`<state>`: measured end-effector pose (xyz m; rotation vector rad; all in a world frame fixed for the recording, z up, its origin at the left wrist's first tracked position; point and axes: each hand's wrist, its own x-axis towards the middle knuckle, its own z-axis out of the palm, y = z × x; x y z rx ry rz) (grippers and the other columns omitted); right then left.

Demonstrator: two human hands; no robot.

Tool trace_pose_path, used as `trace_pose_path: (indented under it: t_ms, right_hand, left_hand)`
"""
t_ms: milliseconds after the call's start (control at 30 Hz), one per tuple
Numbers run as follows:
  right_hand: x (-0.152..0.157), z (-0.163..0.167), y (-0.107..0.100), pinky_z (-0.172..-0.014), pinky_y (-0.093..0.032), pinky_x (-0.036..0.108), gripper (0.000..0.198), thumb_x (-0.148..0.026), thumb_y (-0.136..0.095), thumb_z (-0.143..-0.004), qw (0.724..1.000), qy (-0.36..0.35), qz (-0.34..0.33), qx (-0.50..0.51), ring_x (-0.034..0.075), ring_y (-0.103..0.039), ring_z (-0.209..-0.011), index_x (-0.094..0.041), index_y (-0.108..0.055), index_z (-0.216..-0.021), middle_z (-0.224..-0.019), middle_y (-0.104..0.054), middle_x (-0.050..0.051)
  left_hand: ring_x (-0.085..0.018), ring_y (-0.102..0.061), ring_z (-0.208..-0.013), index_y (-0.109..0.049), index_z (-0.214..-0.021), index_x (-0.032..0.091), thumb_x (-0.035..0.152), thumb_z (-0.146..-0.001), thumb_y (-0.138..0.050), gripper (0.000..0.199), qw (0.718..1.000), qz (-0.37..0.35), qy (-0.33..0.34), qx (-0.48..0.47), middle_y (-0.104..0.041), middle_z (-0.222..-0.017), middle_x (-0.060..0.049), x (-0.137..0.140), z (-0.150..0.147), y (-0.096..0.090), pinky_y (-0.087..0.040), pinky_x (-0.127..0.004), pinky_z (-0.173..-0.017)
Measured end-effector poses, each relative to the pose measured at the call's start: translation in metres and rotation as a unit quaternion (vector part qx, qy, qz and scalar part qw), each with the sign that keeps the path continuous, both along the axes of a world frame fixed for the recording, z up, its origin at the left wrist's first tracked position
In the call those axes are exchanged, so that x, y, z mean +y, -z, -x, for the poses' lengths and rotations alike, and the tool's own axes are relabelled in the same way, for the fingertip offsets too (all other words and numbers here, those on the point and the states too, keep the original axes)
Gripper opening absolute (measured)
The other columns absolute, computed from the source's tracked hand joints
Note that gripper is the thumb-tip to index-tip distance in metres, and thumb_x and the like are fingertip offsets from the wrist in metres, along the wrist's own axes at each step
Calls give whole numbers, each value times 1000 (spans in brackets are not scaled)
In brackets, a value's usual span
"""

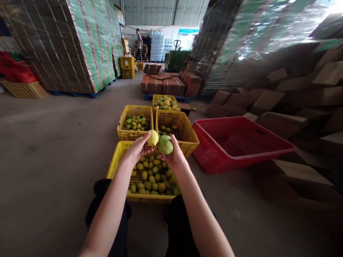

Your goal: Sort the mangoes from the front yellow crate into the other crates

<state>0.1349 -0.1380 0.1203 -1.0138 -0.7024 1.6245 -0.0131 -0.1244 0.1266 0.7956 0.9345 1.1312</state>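
My left hand (138, 148) is closed on a yellow lemon (153, 137), gripped between thumb and fingers. In my right hand (175, 154) is a larger green lemon (165, 145), close beside the yellow one. Both hands are over a yellow plastic crate (115, 160) that stands in front of my legs. Many yellow-green lemons (151, 178) lie in its bottom. Beyond my left hand, another yellow crate (135, 134) holds green and yellow lemons. A third yellow crate (184, 125), behind my right hand, has a few lemons in it, partly hidden by the hands.
A further yellow crate (171, 97) of lemons stands behind. To the right is a red plastic basket (211, 150), near piled cardboard boxes (289, 121). Flattened cartons (163, 85) lie on a pallet ahead. Wrapped carton stacks (93, 46) rise at both sides. A person (139, 44) is far back.
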Motion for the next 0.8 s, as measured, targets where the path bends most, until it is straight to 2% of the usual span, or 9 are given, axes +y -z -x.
trace_pose_path:
  t_ms: [67, 200, 333, 400, 467, 533, 600, 700, 800]
  right_hand:
    - [4, 2, 2, -41, -47, 27, 45, -64, -62, -78, 999, -1, 28, 32, 14, -55, -47, -19, -67, -78, -64, -68, 4]
    - [6, 3, 2, -44, -50, 24, 41, -59, -57, -85, 994, -13, 61, 91, 12, -56, -48, -20, -67, -78, -64, -69, 2]
    - [5, 7, 2, -43, -49, 23, 41, -60, -61, -81, 996, -29, 35, 83, 11, -57, -49, -20, -65, -82, -66, -68, 1]
    - [3, 9, 2, -46, -50, 23, 39, -58, -69, -74, 997, 13, -15, 79, 12, -60, -55, -21, -63, -86, -73, -69, 0]
    - [0, 10, 1, -56, -53, 24, 40, -49, -78, -67, 988, 89, -114, 52, 13, -64, -66, -26, -59, -93, -83, -70, -3]
    - [-5, 10, -1, -70, -55, 27, 48, -36, -84, -62, 959, 152, -237, -23, 14, -66, -80, -30, -55, -101, -94, -70, -4]
    - [-10, 9, -2, -82, -54, 31, 55, -25, -84, -62, 921, 179, -328, -108, 16, -66, -91, -32, -54, -107, -103, -69, -3]
    - [-13, 9, 0, -89, -52, 35, 53, -22, -81, -65, 891, 195, -378, -158, 18, -63, -99, -33, -57, -112, -113, -66, -1]
    - [-12, 10, 2, -93, -52, 38, 51, -25, -80, -67, 902, 194, -360, -138, 19, -63, -102, -33, -59, -113, -118, -64, 0]
  left_hand:
    - [-5, -53, -44, -71, -79, 13, 57, -64, -82, 48, 999, 29, -17, -17, -67, -67, -3, 0, -1, -3, -41, -15, -40]
    - [-4, -51, -43, -71, -77, 13, 55, -64, -83, 45, 999, 35, -25, -33, -67, -66, -4, -1, 0, -4, -40, -15, -39]
    - [-10, -61, -57, -73, -87, 14, 57, -63, -82, 50, 999, 2, -35, -33, -71, -78, -8, 1, 2, 3, -49, -20, -50]
    - [-16, -67, -76, -73, -98, 17, 55, -63, -83, 53, 997, -65, -41, -32, -73, -92, -9, 3, 4, 6, -55, -24, -65]
    - [-22, -67, -97, -71, -109, 22, 51, -60, -86, 59, 986, -160, -46, -27, -72, -107, -9, 4, 5, 7, -55, -31, -82]
    - [-25, -63, -110, -69, -116, 27, 45, -60, -88, 63, 967, -248, -49, -12, -70, -117, -7, 3, 6, 4, -53, -35, -92]
    - [-25, -62, -113, -69, -117, 29, 42, -61, -87, 61, 951, -306, -45, 7, -68, -121, -6, 0, 7, 1, -52, -36, -95]
    - [-25, -61, -116, -70, -116, 30, 38, -64, -86, 55, 937, -347, -33, 24, -66, -125, -5, -6, 10, -4, -52, -35, -95]
    - [-24, -61, -115, -70, -115, 31, 36, -65, -86, 52, 945, -325, -38, 22, -66, -123, -4, -7, 10, -4, -52, -35, -95]
